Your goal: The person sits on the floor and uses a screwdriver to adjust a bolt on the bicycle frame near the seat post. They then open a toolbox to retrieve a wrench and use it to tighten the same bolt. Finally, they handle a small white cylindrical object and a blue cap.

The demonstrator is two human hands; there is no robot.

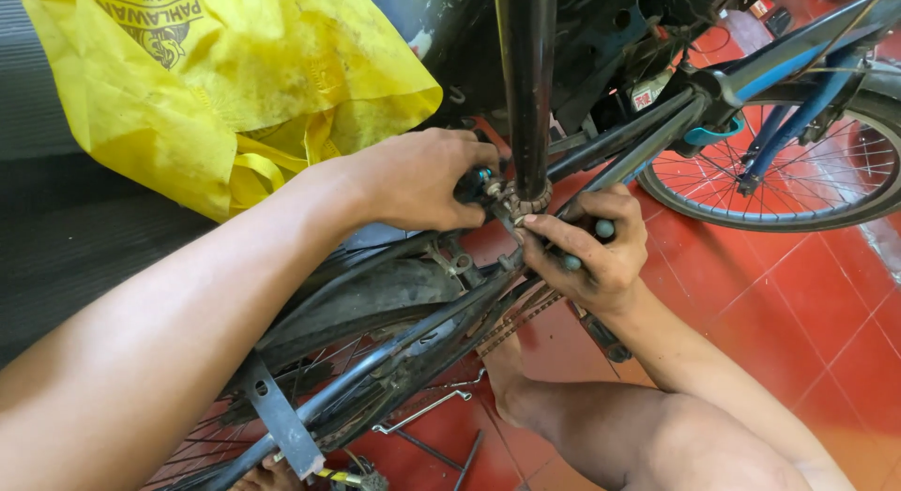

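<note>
Yellow plastic bag (225,78), creased and smudged, hangs at upper left over the rear of a dark bicycle frame (413,331). Below it lie the black mudguard (375,299), a grey metal bracket (282,421) and the spokes of the rear wheel (216,439). At centre, the left hand (413,181) is closed around a small tool with a blue-tipped handle (474,183), pressed against the toothed fitting (526,205) at the foot of the upright black tube (526,87). Just beside it, the right hand (591,247), grimy with grease, is curled around a second blue-tipped tool (587,247), its fingertips (540,226) pinching at the same fitting. The two hands are close together, nearly touching. Judged from this grip, the step in hand is loosening or tightening that fastening; the next move would call for one tool held steady while the other turns. The chain (511,327) and crossing frame tubes crowd the space beneath the fingers. At right stands the spoked wheel (779,181) of a blue bicycle (798,45) on red floor tiles (807,303); a bare knee (648,435) rests below.
</note>
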